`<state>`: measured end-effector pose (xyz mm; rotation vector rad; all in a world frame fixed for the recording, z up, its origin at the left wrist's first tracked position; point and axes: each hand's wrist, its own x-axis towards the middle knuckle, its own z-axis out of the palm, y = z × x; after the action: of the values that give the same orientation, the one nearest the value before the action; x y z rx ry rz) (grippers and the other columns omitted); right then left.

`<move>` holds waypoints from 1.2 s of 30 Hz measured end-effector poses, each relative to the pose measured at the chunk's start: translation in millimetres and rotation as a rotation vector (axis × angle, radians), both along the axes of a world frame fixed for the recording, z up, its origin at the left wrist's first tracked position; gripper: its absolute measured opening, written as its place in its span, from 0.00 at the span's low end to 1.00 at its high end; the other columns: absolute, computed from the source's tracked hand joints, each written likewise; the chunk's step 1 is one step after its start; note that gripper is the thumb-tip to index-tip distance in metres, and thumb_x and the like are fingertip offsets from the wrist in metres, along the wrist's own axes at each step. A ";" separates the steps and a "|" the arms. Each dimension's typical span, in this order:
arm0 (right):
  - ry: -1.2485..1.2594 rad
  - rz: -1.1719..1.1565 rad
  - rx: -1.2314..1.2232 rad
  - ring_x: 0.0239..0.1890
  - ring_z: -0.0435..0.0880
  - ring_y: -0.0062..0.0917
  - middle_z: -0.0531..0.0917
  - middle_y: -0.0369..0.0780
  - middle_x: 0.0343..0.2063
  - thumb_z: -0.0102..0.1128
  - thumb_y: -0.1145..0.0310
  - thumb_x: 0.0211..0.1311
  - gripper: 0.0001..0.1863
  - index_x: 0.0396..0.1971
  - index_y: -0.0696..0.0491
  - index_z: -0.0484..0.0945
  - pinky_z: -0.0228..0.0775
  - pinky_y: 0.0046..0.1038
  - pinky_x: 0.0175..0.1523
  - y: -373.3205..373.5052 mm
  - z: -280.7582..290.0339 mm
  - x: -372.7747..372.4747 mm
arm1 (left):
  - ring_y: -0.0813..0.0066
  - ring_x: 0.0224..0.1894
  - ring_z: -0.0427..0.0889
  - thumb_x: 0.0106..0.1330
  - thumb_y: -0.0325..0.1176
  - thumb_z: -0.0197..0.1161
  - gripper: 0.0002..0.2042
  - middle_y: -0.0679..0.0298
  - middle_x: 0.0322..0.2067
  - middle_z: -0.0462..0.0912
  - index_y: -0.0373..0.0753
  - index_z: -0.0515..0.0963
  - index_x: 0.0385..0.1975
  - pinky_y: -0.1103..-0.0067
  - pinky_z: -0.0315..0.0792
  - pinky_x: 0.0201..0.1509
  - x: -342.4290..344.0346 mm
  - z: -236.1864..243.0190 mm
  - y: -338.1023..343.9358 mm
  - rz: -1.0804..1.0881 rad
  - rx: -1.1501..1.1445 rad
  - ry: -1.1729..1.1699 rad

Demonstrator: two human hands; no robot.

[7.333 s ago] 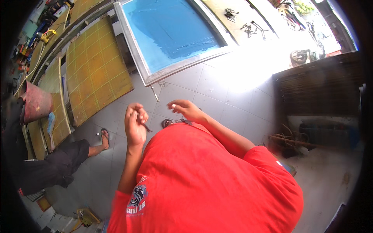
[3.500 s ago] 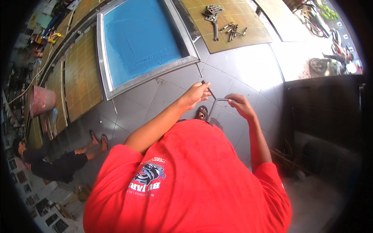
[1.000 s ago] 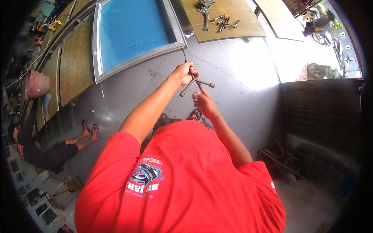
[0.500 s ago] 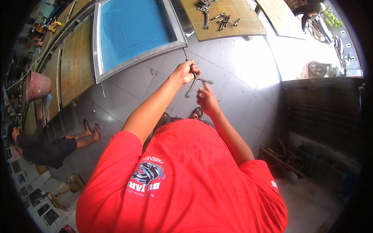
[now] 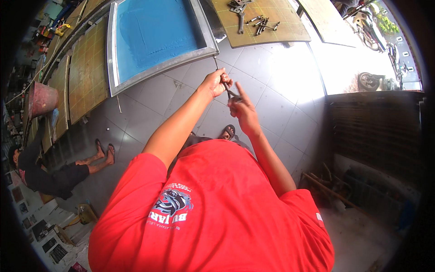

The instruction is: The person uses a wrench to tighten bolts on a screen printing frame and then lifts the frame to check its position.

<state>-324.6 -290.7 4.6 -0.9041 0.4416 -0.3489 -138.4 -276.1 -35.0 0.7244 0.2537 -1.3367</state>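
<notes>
The dark metal wrench (image 5: 229, 90) slanted from the left hand (image 5: 215, 84) to the right hand (image 5: 244, 113), its nearer end mostly hidden there. A thin rod (image 5: 216, 62) showed just beyond the left hand, roughly in line with the shaft.

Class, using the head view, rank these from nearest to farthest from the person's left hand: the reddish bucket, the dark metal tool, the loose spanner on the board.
1. Dark metal tool: gripped in the left hand.
2. Loose spanner: beyond the hand, slightly right, on the board.
3. Reddish bucket: well off to the left.
</notes>
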 end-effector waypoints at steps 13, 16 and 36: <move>0.051 0.454 -0.365 0.39 0.72 0.20 0.76 0.34 0.38 0.46 0.73 0.63 0.25 0.61 0.50 0.62 0.64 0.24 0.49 48.4 -12.7 3.3 | 0.68 0.27 0.75 0.69 0.35 0.46 0.12 0.65 0.19 0.70 0.39 0.67 0.23 0.67 0.74 0.41 5.7 14.2 15.1 -0.294 0.143 -0.143; 0.029 0.257 -0.163 0.33 0.71 0.19 0.77 0.35 0.36 0.47 0.69 0.64 0.21 0.58 0.51 0.66 0.65 0.22 0.44 45.2 -29.0 2.5 | 0.72 0.22 0.70 0.69 0.34 0.45 0.12 0.67 0.17 0.66 0.40 0.65 0.22 0.68 0.73 0.41 2.1 6.1 8.3 -0.236 0.038 -0.075; 0.053 0.025 -0.039 0.21 0.61 0.12 0.69 0.32 0.22 0.50 0.72 0.62 0.36 0.68 0.45 0.44 0.55 0.16 0.25 21.9 -13.8 -10.0 | 0.75 0.25 0.69 0.68 0.33 0.46 0.13 0.69 0.15 0.63 0.42 0.62 0.19 0.69 0.73 0.44 -2.0 11.0 1.0 -0.151 0.086 -0.051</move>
<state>-334.7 -268.9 -9.2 -0.9574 0.4730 -0.3126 -140.4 -275.0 -24.0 0.8630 0.2201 -1.4547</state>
